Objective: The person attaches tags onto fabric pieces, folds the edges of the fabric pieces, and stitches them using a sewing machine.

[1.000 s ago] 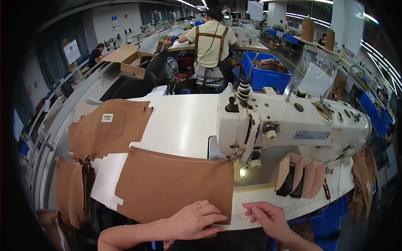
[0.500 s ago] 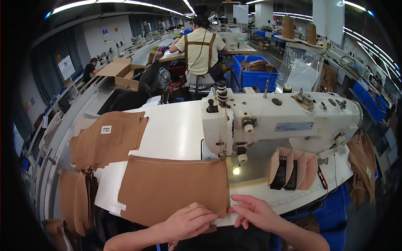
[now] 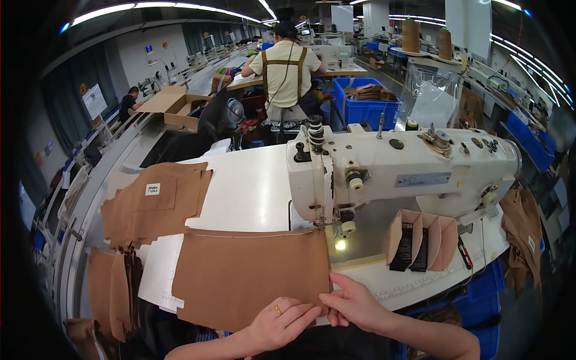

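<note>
A large brown fabric panel (image 3: 252,270) lies flat on the white table, its upper right corner at the needle area of the white sewing machine (image 3: 396,168). My left hand (image 3: 285,324), with a ring, is closed on the panel's lower right edge. Beside it, my right hand (image 3: 354,303) pinches the panel's right edge near the same corner, fingertips almost touching the left ones. The machine's small light shines on the plate just right of the panel.
Brown pieces with a white label (image 3: 156,201) lie at the left, and more hang off the table's left edge. A divided pink holder (image 3: 423,240) and a red-black cutter (image 3: 465,252) are at the right. A person (image 3: 285,69) sits ahead near a blue crate (image 3: 369,108).
My right hand has moved left and up onto the panel's edge and closed on it. The view has shifted, and the panel's lower right corner is drawn slightly closer between my hands.
</note>
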{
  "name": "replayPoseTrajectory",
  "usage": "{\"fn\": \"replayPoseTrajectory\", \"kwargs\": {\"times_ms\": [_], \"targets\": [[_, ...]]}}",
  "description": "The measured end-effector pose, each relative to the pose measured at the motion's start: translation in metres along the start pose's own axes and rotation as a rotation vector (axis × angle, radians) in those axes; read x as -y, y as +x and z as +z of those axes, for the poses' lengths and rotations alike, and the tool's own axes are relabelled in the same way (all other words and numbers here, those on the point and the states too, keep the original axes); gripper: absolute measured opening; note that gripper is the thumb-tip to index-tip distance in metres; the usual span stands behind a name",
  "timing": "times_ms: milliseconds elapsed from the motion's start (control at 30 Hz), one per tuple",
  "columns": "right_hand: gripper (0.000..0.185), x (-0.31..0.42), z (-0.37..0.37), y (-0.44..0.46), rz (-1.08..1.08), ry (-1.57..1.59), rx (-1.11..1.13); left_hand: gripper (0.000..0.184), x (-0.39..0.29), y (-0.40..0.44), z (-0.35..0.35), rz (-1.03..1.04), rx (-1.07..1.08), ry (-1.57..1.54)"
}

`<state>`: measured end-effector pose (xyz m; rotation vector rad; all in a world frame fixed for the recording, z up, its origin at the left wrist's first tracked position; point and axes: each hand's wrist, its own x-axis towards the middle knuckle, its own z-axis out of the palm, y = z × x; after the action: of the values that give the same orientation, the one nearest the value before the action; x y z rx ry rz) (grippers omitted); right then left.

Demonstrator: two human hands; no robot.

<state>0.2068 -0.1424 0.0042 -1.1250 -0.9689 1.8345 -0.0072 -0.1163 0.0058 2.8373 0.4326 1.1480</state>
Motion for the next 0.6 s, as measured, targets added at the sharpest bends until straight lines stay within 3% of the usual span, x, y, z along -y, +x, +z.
{"fn": "replayPoseTrajectory", "kwargs": {"times_ms": [133,233,333,433,600], "targets": [[0.059,0.01,-0.001,-0.014,0.05,-0.117,-0.071,0.046,0.006,0.0,-0.006,0.045,-0.01,0.023],[0.059,0.0,-0.004,-0.022,-0.097,-0.275,-0.152,0.044,0.006,0.004,-0.01,0.052,-0.028,0.016],[0.051,-0.011,-0.009,-0.026,-0.473,-0.757,-0.268,0.042,0.004,0.007,-0.011,0.06,-0.037,0.013],[0.041,-0.015,-0.011,-0.024,-0.774,-1.008,-0.303,0.041,0.004,0.007,-0.011,0.065,-0.032,0.018],[0.039,-0.017,-0.01,-0.017,-1.028,-1.194,-0.291,0.04,0.004,0.007,-0.01,0.086,-0.037,0.035]]}}
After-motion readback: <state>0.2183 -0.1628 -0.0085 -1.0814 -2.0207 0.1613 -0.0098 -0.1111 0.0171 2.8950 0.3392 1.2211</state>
